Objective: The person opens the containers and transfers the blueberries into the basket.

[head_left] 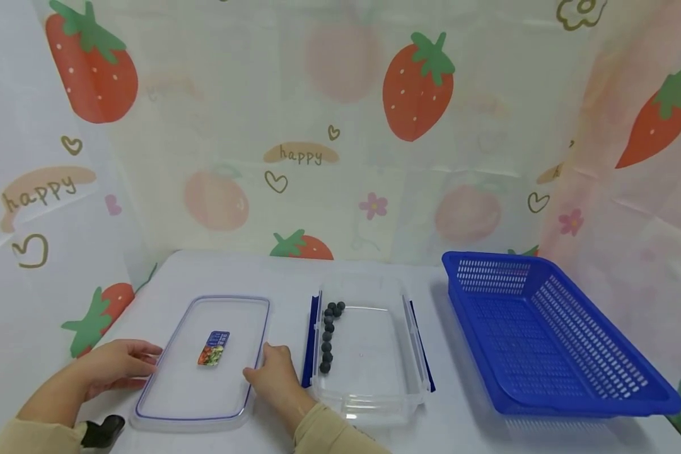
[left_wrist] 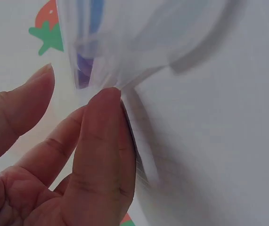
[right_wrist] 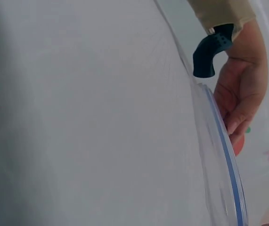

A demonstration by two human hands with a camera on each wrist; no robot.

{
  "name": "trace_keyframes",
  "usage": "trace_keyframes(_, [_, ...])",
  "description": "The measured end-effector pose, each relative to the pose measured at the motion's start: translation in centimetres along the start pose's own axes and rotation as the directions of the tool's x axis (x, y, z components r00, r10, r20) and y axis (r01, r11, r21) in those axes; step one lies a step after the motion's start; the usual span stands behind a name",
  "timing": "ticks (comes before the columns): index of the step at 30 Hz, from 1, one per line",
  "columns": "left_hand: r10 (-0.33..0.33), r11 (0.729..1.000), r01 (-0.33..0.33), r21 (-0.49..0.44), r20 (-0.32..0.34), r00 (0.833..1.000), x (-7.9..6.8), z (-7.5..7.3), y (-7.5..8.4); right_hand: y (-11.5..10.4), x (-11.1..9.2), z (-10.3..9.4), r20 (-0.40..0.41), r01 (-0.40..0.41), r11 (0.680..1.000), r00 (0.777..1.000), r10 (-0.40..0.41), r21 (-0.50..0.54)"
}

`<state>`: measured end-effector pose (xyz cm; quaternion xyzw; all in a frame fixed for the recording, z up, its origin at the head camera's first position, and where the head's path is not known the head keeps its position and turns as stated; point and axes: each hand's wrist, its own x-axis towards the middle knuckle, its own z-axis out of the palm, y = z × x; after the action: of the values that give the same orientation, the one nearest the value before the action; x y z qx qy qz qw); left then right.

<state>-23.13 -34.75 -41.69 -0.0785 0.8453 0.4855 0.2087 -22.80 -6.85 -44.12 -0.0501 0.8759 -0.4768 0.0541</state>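
A clear rectangular lid with a blue-purple rim and a small picture label lies at the left of the white table. My left hand is at its left side; in the left wrist view the fingertips meet the lid's edge and the thumb stands apart from it. My right hand holds the lid's right edge, its thumb at the rim. Beside it stands a clear plastic box with blue side flaps. Several dark blue round berries lie in a line along the box's left side.
A blue perforated basket stands at the right of the table. A cloth backdrop printed with strawberries rises behind and at both sides. A dark curved strap piece juts from the left sleeve near the lid's front corner.
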Motion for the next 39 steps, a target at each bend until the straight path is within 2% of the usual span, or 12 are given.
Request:
trace_keyframes(10, [0.015, 1.000, -0.015, -0.010, 0.026, 1.000, -0.4, -0.3, 0.3, -0.4, -0.6, -0.3, 0.003, -0.006, 0.996, 1.000, 0.005, 0.085])
trace_keyframes(18, [0.084, 0.995, -0.084, -0.061, -0.001, 0.996, -0.7, -0.8, 1.6, -2.3, -1.9, -1.4, 0.044, 0.024, 0.974, 0.998, -0.035, 0.223])
trace_keyframes(24, [0.172, 0.980, -0.175, -0.097, -0.038, 0.984, -1.2, -0.8, 2.8, -4.2, -2.7, -3.8, 0.073, 0.047, 0.919, 0.994, -0.081, 0.391])
trace_keyframes(30, [0.279, 0.955, -0.285, -0.088, -0.069, 0.958, -1.7, -0.6, 4.7, -5.8, -3.4, -6.7, 0.099, 0.068, 0.853, 0.986, -0.138, 0.517])
trace_keyframes(34, [0.338, 0.935, -0.345, -0.079, -0.086, 0.937, -2.1, -0.1, 6.4, -6.3, -3.1, -9.1, 0.097, 0.128, 0.811, 0.970, -0.221, 0.571])
trace_keyframes(36, [0.348, 0.931, -0.355, -0.084, -0.091, 0.933, -2.3, 0.3, 7.4, -6.2, -2.8, -10.5, 0.092, 0.164, 0.790, 0.959, -0.268, 0.591])
trace_keyframes(39, [0.360, 0.923, -0.368, -0.108, -0.087, 0.929, -2.4, 1.0, 8.7, -6.0, -2.6, -12.7, 0.096, 0.210, 0.780, 0.940, -0.326, 0.590])
